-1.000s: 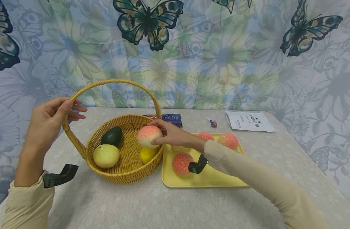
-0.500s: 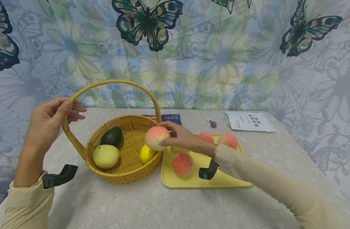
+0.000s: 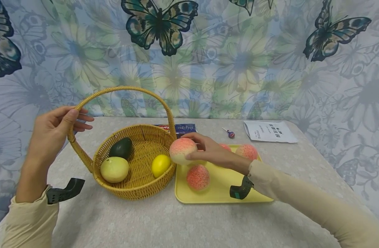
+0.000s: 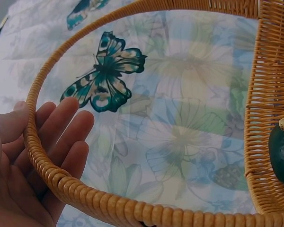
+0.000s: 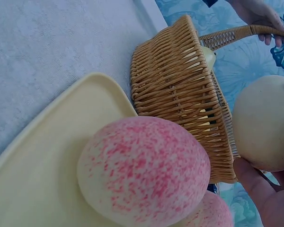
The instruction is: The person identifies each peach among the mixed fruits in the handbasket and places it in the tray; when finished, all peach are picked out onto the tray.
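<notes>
My left hand (image 3: 54,129) holds the wicker basket's handle (image 4: 118,208) at its left side, the handle lying between thumb and fingers. In my right hand (image 3: 209,150) is a pink and cream peach (image 3: 182,151), pinched between thumb and fingers above the left end of the yellow tray (image 3: 226,194). That peach sits just right of the basket (image 3: 136,193) rim. Inside the basket lie a dark green avocado (image 3: 120,148), a pale yellow-green round fruit (image 3: 114,169) and a yellow lemon (image 3: 161,165). A redder peach (image 3: 198,177) rests on the tray near its front left.
More peaches (image 3: 247,151) stand along the tray's back, partly hidden by my right hand and arm. Behind the basket lies a blue spaghetti pack (image 3: 185,128). A lollipop (image 3: 231,134) and a white pouch (image 3: 271,131) lie farther back, before a patterned curtain (image 3: 208,69).
My right hand has carried the peach rightward, from above the basket's right side to over the tray's left end, uncovering the lemon. The left hand and the basket have stayed in place.
</notes>
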Motion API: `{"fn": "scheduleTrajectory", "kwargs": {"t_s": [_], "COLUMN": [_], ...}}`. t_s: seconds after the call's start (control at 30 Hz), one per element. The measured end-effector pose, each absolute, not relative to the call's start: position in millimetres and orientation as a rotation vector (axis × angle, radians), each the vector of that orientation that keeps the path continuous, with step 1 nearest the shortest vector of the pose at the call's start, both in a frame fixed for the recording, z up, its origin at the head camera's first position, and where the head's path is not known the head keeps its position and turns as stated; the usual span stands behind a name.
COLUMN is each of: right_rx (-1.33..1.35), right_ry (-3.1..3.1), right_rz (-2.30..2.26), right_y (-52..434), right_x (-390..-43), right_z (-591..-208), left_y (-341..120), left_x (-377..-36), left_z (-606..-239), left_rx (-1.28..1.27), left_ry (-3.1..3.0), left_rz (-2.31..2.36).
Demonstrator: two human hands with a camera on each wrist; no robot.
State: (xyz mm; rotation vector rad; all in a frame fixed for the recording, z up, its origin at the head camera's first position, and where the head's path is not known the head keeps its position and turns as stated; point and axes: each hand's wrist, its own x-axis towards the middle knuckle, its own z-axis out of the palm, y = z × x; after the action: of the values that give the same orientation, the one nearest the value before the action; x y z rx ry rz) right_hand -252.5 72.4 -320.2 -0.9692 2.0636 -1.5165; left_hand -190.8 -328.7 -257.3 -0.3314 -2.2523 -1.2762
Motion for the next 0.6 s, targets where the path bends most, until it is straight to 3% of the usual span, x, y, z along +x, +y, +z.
{"fn": "scheduleTrajectory", "kwargs": {"t_s": [0.6], "right_rx": [-0.904], "right_ry": [2.062], "right_rz": [-1.531], "right_y": [113], "right_x": [-233], "right_z": [-331], "left_y": [-331], "left_x": [-191], "left_z": [-261], "left_rx": [-0.335], "left_ry": [-2.253], "left_rz": [-1.268]}}
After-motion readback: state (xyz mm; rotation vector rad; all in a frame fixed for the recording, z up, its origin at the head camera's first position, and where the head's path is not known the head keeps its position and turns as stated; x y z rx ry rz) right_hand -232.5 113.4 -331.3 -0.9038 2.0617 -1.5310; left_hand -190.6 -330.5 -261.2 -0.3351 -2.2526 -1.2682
